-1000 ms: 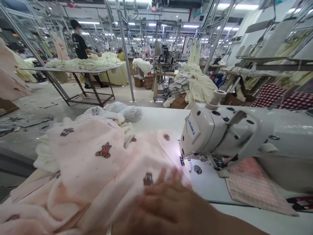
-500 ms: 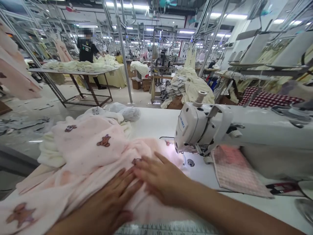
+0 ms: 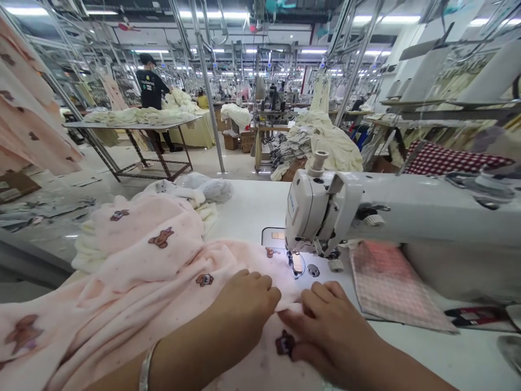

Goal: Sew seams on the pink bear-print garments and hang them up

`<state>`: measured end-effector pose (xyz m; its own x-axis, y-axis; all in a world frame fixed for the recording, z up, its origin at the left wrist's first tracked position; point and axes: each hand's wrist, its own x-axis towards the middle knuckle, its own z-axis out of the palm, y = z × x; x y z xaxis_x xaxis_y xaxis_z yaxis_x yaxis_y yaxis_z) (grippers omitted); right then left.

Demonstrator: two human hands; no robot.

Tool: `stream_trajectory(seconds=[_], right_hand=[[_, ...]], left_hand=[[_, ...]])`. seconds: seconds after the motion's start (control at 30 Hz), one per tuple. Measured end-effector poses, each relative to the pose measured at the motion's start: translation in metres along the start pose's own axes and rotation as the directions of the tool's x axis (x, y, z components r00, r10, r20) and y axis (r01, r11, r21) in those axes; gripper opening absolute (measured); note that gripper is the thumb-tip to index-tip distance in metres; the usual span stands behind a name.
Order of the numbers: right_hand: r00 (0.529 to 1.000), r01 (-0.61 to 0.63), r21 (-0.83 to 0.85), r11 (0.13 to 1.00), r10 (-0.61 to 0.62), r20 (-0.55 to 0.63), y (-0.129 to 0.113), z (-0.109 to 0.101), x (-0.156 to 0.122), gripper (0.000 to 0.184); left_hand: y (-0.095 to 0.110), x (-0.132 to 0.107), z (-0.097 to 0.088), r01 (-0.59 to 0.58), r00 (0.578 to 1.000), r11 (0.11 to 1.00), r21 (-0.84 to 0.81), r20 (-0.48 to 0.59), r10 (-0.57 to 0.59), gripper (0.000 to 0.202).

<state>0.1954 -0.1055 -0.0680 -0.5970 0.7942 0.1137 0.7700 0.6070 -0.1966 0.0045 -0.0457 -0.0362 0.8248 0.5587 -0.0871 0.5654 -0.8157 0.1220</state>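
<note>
Pink fleecy fabric [image 3: 134, 271] printed with brown bears spreads over the left and front of the white sewing table [image 3: 260, 201]. My left hand [image 3: 248, 304] is closed on the fabric just left of the needle area, fingers curled under. Close beside it, my right hand [image 3: 325, 320] pinches the same fabric near its right edge, the thumb by a bear print. The white sewing machine [image 3: 321, 212] stands right behind my hands. Its presser foot [image 3: 290, 260] is at the fabric's edge; I cannot tell whether the cloth lies under it.
Pink checked cloth [image 3: 394, 282] lies under the machine arm, with a dark and red tool [image 3: 480, 316] at its right. Cream and grey fabric [image 3: 203, 190] is heaped at the table's back left. Beyond, a person [image 3: 151, 89] stands by a table [image 3: 134, 117] of cream fabric.
My hands were lying flatter on the fabric, overlapping. Now they are apart with curled fingers gripping it, and the right hand has moved right and nearer. The presser foot area shows more.
</note>
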Motion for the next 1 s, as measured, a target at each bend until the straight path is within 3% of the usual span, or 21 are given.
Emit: stream_trajectory(seconds=[0.07,0.13,0.23,0.3,0.4,0.43,0.53,0.67,0.83,1.0], right_hand=[[0.999,-0.030,0.037,0.999,0.028,0.041,0.003,-0.001,-0.004,0.033],[0.999,-0.041,0.055,0.998,0.040,0.031,0.007,-0.001,-0.007,0.039],[0.998,-0.062,0.082,0.995,0.059,0.034,0.013,-0.002,-0.010,0.031],[0.996,-0.078,0.099,0.992,0.074,0.042,0.021,-0.004,-0.012,0.027],[0.998,-0.055,0.129,0.990,0.055,0.002,0.036,-0.010,-0.015,0.015],[0.999,-0.042,0.136,0.990,0.045,-0.018,0.040,-0.012,-0.015,0.014],[0.999,-0.042,0.117,0.992,0.046,-0.029,0.048,-0.015,-0.011,0.031],[0.994,-0.105,0.054,0.993,0.104,0.031,0.049,-0.011,-0.003,0.024],[0.991,-0.131,0.049,0.990,0.131,-0.002,0.049,-0.008,-0.003,0.020],[0.996,-0.009,0.077,0.997,0.015,-0.084,0.046,-0.007,0.000,0.020]], left_hand=[[-0.007,0.001,-0.006,0.034,0.999,0.988,-0.148,-0.010,-0.036,0.011],[-0.009,-0.001,-0.008,0.017,0.993,0.963,-0.269,-0.111,-0.048,0.013],[-0.004,-0.008,0.009,-0.166,0.965,0.966,-0.196,-0.234,0.118,0.011],[0.001,-0.013,0.027,-0.260,0.947,0.960,-0.104,-0.222,0.232,0.010],[0.003,-0.019,0.040,-0.266,0.948,0.960,-0.086,-0.207,0.244,0.014],[0.004,-0.019,0.040,-0.262,0.950,0.961,-0.083,-0.200,0.242,0.021],[0.008,-0.011,0.032,-0.235,0.962,0.971,-0.031,-0.151,0.228,0.037],[0.018,0.007,0.032,-0.190,0.967,0.981,0.028,-0.170,0.192,0.030],[0.019,0.007,0.041,-0.280,0.939,0.960,0.028,-0.199,0.280,0.025],[0.012,-0.002,0.037,-0.272,0.941,0.961,-0.042,-0.220,0.257,0.018]])
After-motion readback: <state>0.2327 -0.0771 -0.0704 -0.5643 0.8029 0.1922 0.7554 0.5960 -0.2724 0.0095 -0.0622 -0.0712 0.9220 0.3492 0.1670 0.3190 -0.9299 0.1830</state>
